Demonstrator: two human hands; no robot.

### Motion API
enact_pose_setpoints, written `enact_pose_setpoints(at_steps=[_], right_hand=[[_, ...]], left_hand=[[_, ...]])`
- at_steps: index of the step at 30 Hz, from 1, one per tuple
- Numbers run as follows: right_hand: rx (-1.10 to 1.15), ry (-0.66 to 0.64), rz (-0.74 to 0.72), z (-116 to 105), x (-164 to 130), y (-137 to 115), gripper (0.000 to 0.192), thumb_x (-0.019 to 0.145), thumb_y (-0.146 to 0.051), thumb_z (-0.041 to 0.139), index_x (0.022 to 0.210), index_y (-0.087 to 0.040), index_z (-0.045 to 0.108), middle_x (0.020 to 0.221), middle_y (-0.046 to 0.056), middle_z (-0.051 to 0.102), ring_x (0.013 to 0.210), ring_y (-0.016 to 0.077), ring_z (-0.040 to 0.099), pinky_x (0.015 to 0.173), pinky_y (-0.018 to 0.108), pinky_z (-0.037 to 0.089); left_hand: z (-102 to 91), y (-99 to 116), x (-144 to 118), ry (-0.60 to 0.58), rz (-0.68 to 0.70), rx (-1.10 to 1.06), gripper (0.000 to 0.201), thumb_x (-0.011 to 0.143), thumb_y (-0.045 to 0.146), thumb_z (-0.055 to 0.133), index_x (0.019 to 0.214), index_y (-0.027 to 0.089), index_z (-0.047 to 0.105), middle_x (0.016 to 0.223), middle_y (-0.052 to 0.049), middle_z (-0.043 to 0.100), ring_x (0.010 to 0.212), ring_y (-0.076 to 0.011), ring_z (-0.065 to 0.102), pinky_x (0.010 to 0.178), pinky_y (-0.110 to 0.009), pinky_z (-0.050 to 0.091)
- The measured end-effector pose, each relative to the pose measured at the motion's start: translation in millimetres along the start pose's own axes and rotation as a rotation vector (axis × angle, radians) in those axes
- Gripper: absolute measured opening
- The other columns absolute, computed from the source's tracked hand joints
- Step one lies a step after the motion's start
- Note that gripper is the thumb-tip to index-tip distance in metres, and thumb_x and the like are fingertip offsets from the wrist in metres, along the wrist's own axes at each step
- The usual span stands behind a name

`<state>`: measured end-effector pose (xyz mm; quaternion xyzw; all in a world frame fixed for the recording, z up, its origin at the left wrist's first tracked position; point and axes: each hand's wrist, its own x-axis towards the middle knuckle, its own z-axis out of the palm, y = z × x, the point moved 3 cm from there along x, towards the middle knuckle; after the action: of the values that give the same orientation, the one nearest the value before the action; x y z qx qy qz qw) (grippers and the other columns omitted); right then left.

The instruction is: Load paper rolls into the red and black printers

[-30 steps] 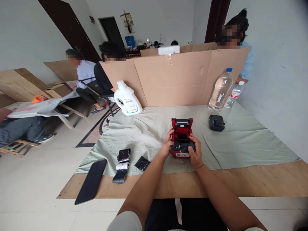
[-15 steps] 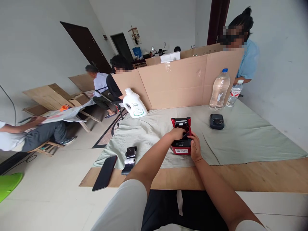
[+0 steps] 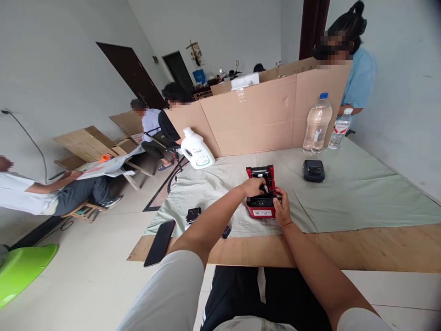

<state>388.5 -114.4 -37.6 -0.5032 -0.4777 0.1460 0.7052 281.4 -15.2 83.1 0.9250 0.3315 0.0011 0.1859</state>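
The left hand (image 3: 254, 186) reaches its fingers into the open red printer (image 3: 261, 195); the right hand (image 3: 281, 210) grips its front corner. Judged next: seating whatever sits inside squarely.

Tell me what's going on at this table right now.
A seated person has both hands on a small red printer with its lid up, standing on a pale green cloth. The left hand reaches into the open top, while the right hand steadies the printer's right side. A black phone lies at the table's left edge, and a second dark printer and two water bottles stand farther back. Other people sit or stand nearby.
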Motion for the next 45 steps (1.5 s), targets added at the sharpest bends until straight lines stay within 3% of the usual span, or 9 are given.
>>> enact_pose_setpoints(at_steps=[7, 13, 17, 23, 28, 32, 37, 41, 45], right_hand=[[-0.001, -0.014, 0.029, -2, 0, 2, 0.041, 0.086, -0.044, 0.048, 0.118, -0.019, 0.051, 0.122, 0.012, 0.056, 0.11, 0.0248, 0.054, 0.087, 0.043, 0.049], [-0.021, 0.002, 0.044, -2, 0, 0, 0.042, 0.085, -0.044, 0.048, 0.118, -0.019, 0.052, 0.122, 0.012, 0.056, 0.11, 0.0254, 0.053, 0.091, 0.046, 0.046], [-0.025, 0.001, 0.037, -2, 1, -2, 0.041, 0.085, -0.044, 0.048, 0.117, -0.019, 0.053, 0.122, 0.013, 0.056, 0.109, 0.0259, 0.054, 0.089, 0.046, 0.047], [-0.026, -0.004, 0.04, -3, 1, -1, 0.043, 0.085, -0.047, 0.048, 0.117, -0.019, 0.053, 0.12, 0.013, 0.057, 0.107, 0.0254, 0.055, 0.087, 0.044, 0.047], [-0.02, -0.009, 0.04, -3, 0, 0, 0.044, 0.085, -0.047, 0.048, 0.118, -0.018, 0.053, 0.12, 0.013, 0.056, 0.105, 0.0255, 0.055, 0.086, 0.044, 0.047], [-0.016, -0.005, 0.044, -4, 1, 0, 0.045, 0.084, -0.048, 0.049, 0.118, -0.018, 0.053, 0.119, 0.013, 0.057, 0.105, 0.0255, 0.056, 0.089, 0.046, 0.047], [-0.018, -0.001, 0.036, -4, 1, 0, 0.045, 0.084, -0.049, 0.049, 0.117, -0.018, 0.053, 0.118, 0.012, 0.057, 0.106, 0.0258, 0.056, 0.092, 0.047, 0.045], [-0.003, -0.008, 0.042, -4, 1, -1, 0.044, 0.085, -0.048, 0.049, 0.118, -0.019, 0.053, 0.12, 0.013, 0.057, 0.107, 0.0264, 0.056, 0.092, 0.049, 0.046], [-0.02, -0.009, 0.043, -4, 0, -2, 0.043, 0.086, -0.048, 0.048, 0.118, -0.02, 0.052, 0.121, 0.013, 0.056, 0.106, 0.0265, 0.056, 0.09, 0.049, 0.047]], left_hand=[[-27.3, -3, -19, -0.038, 0.099, -0.412, 0.041, 0.061, 0.015, 0.064, 0.103, 0.016, 0.068, 0.096, -0.004, 0.069, 0.084, -0.0182, 0.064, 0.077, -0.027, 0.051], [-72.2, -94, -84, -0.221, -0.242, -0.545, 0.039, 0.054, 0.017, 0.07, 0.093, 0.014, 0.067, 0.085, -0.004, 0.069, 0.081, -0.0207, 0.064, 0.074, -0.029, 0.05], [-53.6, -155, -117, -0.209, -0.48, -0.301, 0.045, 0.048, 0.018, 0.075, 0.093, 0.014, 0.068, 0.089, -0.005, 0.07, 0.089, -0.0253, 0.062, 0.079, -0.032, 0.049], [-7.1, -180, -135, -0.2, -0.524, -0.077, 0.05, 0.047, 0.029, 0.081, 0.095, 0.021, 0.069, 0.112, -0.007, 0.067, 0.106, -0.0309, 0.059, 0.091, -0.035, 0.045], [-18.3, -216, -166, -0.096, -0.655, -0.175, 0.05, 0.056, 0.031, 0.076, 0.103, 0.02, 0.066, 0.118, -0.01, 0.064, 0.108, -0.0279, 0.058, 0.089, -0.032, 0.046], [-26.5, -246, -201, -0.139, -0.775, -0.145, 0.052, 0.048, 0.019, 0.075, 0.1, 0.018, 0.066, 0.112, -0.012, 0.066, 0.103, -0.0303, 0.059, 0.085, -0.036, 0.048], [-6.6, -253, -226, -0.171, -0.769, -0.129, 0.075, 0.036, 0.011, 0.076, 0.109, 0.02, 0.063, 0.114, -0.011, 0.064, 0.104, -0.033, 0.06, 0.085, -0.037, 0.047], [2.3, -244, -230, -0.12, -0.743, -0.197, 0.058, 0.045, 0.016, 0.074, 0.101, 0.02, 0.063, 0.103, -0.007, 0.067, 0.103, -0.0316, 0.06, 0.085, -0.035, 0.047], [-9.6, -231, -234, -0.08, -0.745, -0.27, 0.045, 0.05, 0.021, 0.075, 0.093, 0.019, 0.062, 0.093, -0.004, 0.069, 0.101, -0.0287, 0.061, 0.086, -0.033, 0.048]])
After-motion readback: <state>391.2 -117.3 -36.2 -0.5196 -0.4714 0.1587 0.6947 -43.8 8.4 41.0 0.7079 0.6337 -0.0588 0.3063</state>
